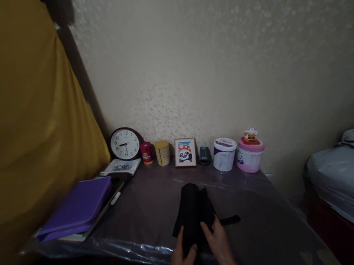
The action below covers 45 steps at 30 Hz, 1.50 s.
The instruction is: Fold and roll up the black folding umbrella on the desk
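Observation:
A black folded umbrella (pixel 192 210) lies upright-lengthwise on the plastic-covered table (pixel 142 209), with a short black strap sticking out to its right. My left hand (pixel 179 264) grips its near end from the left, thumb pressed on the fabric. My right hand (pixel 219 242) holds the same end from the right, fingers curled onto the cloth. Both hands sit at the table's near edge.
Along the wall stand a round clock (pixel 125 144), a red tin (pixel 146 152), a gold tin (pixel 162 152), a framed panda picture (pixel 185 152), a white tub (pixel 224 154) and a pink tub (pixel 250 153). A purple folder (pixel 78 207) lies left. Yellow curtain left, bed right.

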Tool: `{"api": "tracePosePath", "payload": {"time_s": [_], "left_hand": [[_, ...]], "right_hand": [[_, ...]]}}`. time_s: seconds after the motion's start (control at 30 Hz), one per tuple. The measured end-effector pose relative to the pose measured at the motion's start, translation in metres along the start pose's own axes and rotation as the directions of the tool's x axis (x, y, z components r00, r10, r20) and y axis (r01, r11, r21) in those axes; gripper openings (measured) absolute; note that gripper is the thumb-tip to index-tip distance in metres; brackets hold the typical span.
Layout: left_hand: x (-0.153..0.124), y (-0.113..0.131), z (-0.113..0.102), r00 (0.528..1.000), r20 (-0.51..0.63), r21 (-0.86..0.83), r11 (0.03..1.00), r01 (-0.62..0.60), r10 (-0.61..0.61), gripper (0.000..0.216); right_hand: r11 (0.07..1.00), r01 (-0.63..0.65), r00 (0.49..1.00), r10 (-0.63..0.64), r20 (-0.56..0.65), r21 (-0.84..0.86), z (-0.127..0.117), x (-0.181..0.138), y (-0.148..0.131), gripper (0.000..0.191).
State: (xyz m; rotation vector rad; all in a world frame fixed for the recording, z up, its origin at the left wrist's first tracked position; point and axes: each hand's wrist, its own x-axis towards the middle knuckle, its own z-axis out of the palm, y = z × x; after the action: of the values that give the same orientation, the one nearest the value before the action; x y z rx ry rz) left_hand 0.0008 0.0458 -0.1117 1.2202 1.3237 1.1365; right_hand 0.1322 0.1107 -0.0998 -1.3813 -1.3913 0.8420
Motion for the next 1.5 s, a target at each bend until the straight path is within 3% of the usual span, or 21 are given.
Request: {"api": "tracePosePath", "payload": {"time_s": [0.37,0.6,0.87,1.07,1.2,1.33,1.5], "left_hand": [[-0.001,0.006,-0.001,0.996,-0.052,0.137,0.987,0.085,-0.078,0.067],[-0.001,0.011,-0.004,0.989,-0.024,0.165,0.976,0.145,-0.143,0.064],[0.0,0.003,-0.008,0.992,0.012,0.143,0.982,0.121,-0.124,0.065],[-0.001,-0.012,-0.007,0.991,-0.035,0.231,0.963,0.136,-0.131,0.069],[-0.01,-0.007,-0.007,0.999,-0.046,0.236,0.972,0.005,0.006,0.082],[-0.013,0.006,-0.01,0.992,0.064,0.215,0.969,-0.121,0.109,0.087],[-0.009,0.003,-0.012,0.99,0.098,0.224,0.967,-0.121,0.102,0.076]], "right_hand": [[0.956,0.228,0.972,-0.213,0.099,-0.185,0.021,0.0,-0.009,0.045],[0.904,0.289,0.94,-0.205,0.273,-0.316,0.025,-0.001,-0.018,0.042],[0.777,0.504,0.842,-0.343,0.418,-0.378,0.02,-0.014,-0.043,0.033],[0.681,0.596,0.785,-0.385,0.485,-0.425,0.021,-0.018,-0.051,0.026],[0.648,0.628,0.761,-0.396,0.514,-0.431,0.022,-0.017,-0.049,0.024],[0.631,0.639,0.749,-0.381,0.542,-0.44,0.019,-0.018,-0.057,0.021],[0.74,0.631,0.703,-0.419,0.574,-0.233,0.001,-0.018,-0.067,0.02]]}}
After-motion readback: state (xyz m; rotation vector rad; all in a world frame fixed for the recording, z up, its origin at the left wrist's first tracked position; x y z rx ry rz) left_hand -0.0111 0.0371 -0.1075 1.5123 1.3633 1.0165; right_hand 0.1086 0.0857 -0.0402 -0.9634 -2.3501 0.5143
